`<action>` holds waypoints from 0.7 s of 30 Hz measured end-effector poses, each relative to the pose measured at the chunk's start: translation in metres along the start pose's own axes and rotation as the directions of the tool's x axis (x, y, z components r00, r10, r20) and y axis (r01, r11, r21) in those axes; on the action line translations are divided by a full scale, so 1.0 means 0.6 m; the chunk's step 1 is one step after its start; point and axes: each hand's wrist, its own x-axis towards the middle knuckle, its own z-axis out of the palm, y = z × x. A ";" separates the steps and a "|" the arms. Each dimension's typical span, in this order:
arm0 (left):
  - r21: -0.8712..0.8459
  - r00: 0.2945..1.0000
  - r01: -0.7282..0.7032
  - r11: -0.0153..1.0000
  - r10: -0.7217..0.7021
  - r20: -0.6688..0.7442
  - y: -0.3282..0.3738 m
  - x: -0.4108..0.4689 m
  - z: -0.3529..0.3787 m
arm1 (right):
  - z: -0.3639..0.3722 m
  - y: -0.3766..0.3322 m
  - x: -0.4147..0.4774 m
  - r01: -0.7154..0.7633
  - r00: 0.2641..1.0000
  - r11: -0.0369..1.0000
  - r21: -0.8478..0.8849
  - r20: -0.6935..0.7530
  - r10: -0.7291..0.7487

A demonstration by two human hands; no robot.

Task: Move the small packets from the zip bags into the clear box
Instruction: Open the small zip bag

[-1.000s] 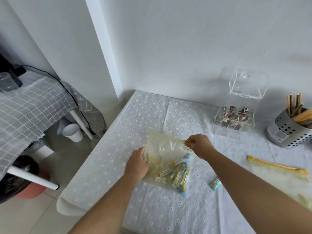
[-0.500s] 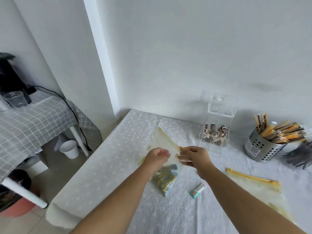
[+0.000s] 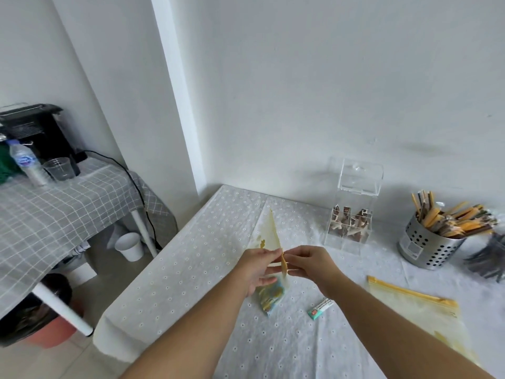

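A zip bag [image 3: 273, 236] with a yellow seal hangs upright above the white table [image 3: 191, 269], several small blue-and-yellow packets [image 3: 270, 295] sagging at its bottom. My left hand [image 3: 258, 266] and my right hand [image 3: 307, 262] pinch the two sides of its top edge, close together. The clear box [image 3: 352, 203] stands at the back right with its lid tipped up and several brown packets inside. One green-and-white packet [image 3: 320, 308] lies loose on the cloth. A second zip bag [image 3: 415, 310] lies flat at the right.
A perforated metal cup [image 3: 426, 246] full of sticks stands right of the box, dark items beside it. At the left are a checked-cloth table [image 3: 54, 214] with a bottle, a cup and a black machine, and a white cup [image 3: 129, 246] on the floor.
The bag went from lying flat on the table to hanging upright. My hands came together at its top edge. My view tilted upward.
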 end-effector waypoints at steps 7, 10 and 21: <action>0.005 0.997 0.069 0.998 -0.068 -0.023 0.008 0.000 -0.001 | 0.001 -0.002 -0.006 0.014 1.000 0.999 -0.043 0.000 -0.014; -0.030 0.997 0.080 0.996 -0.081 -0.012 0.005 0.001 -0.001 | 0.000 -0.002 -0.005 -0.024 1.000 0.999 0.021 0.012 0.024; -0.019 0.998 0.051 0.998 -0.052 -0.020 -0.007 0.016 0.002 | 0.002 0.000 0.001 -0.036 0.995 0.994 -0.104 -0.096 0.026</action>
